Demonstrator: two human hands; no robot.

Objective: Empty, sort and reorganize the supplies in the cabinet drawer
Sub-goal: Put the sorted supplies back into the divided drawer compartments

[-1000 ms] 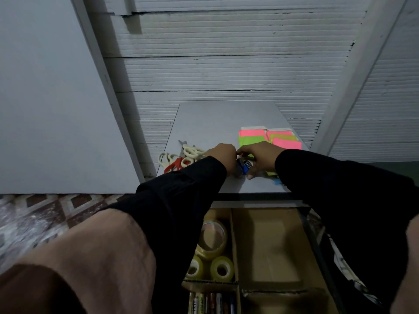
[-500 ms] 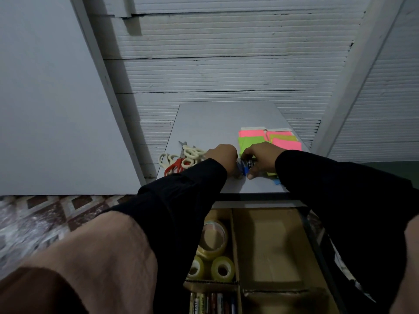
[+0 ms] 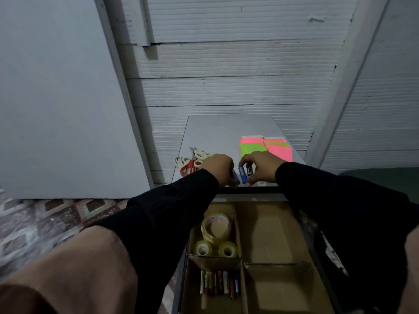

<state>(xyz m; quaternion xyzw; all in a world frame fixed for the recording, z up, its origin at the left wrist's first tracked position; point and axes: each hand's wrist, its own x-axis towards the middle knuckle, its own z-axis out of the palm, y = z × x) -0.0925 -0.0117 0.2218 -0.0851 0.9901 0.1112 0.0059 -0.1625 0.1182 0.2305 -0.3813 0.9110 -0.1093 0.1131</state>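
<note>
Batteries [image 3: 245,173]: small blue and dark cylinders at the near edge of the grey tabletop [image 3: 226,130], directly above the open drawer [image 3: 267,230]. Long axes run roughly away from the viewer, the cells side by side. They lie between the two hands, touching both.

Right hand [image 3: 260,165]: fingers curled down over the dark and blue cells, pinching them from the right; thumb tip at the tabletop's near edge. This hand covers most of the group and looks the nearer to lift it.

Left hand [image 3: 218,167]: fingers curled, gripping one blue cell [image 3: 235,177] at its right side; that cell tilts slightly.

Drawer, cardboard-divided: near-left compartment holds a row of batteries [image 3: 218,284] lying parallel, long axes front to back, the likely destination, well below and nearer the viewer than the hands. The far-left compartment holds three tape rolls [image 3: 215,236], one large and two small. The right compartments show bare cardboard.

Tabletop, other contents: scissors [image 3: 192,160] in a loose pile just left of the left hand; sticky notes [image 3: 265,148], pink and green, just beyond the right hand.

Room: ribbed white wall panels behind, a plain grey board [image 3: 56,98] leaning at left, patterned floor tiles [image 3: 45,214] below it. Lighting dim; battery labels unreadable.
</note>
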